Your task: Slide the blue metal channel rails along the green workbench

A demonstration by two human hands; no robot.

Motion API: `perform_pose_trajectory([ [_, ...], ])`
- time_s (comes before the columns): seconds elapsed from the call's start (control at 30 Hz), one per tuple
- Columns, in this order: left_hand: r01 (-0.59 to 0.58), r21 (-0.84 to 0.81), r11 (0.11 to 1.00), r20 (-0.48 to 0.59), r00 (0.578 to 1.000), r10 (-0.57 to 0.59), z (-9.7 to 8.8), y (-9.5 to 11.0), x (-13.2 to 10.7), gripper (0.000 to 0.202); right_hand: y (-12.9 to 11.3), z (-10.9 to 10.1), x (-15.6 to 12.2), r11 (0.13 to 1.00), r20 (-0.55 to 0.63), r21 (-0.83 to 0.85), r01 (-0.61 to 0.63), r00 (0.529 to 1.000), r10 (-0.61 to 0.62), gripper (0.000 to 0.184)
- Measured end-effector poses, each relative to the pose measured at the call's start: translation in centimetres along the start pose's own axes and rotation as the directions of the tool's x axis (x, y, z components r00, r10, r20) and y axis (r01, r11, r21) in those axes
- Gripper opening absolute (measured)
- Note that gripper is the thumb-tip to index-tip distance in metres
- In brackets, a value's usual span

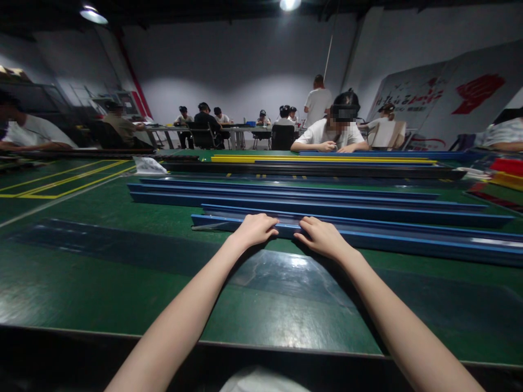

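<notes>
A long blue channel-shaped profile (pixel 400 242) lies across the green table in front of me, running off to the right. My left hand (pixel 256 227) grips its near wall, fingers over the top edge and thumb on the front face. A short way to the right, my right hand (pixel 321 235) holds the same wall in a like manner. Between the hands a small stretch of the wall shows. Under the profile's left end a thin strip (pixel 212 226) sticks out. Just beyond lies another blue profile (pixel 310 204), touched by neither hand.
A clear film strip (pixel 143 250) lies flat along the near part of the green table (pixel 81 294). Farther back are black profiles (pixel 286 167), a yellow profile (pixel 318 159) and a crumpled white packet (pixel 149 165). A co-worker (pixel 310 133) sits opposite; several people work behind.
</notes>
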State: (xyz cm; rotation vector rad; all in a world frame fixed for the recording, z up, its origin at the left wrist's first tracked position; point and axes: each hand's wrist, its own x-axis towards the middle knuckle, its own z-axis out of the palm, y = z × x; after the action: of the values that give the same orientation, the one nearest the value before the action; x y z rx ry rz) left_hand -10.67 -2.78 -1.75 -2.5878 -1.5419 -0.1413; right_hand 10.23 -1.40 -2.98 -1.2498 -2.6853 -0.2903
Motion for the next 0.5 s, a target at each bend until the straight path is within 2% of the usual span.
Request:
perform_pose_trajectory([
  [0.5, 0.007, 0.003, 1.0, -0.018, 1.0, -0.007, 0.04, 0.15, -0.12, 0.028, -0.07, -0.1, 0.05, 1.0, 0.019, -0.001, -0.011, 1.0, 0.011, 0.028],
])
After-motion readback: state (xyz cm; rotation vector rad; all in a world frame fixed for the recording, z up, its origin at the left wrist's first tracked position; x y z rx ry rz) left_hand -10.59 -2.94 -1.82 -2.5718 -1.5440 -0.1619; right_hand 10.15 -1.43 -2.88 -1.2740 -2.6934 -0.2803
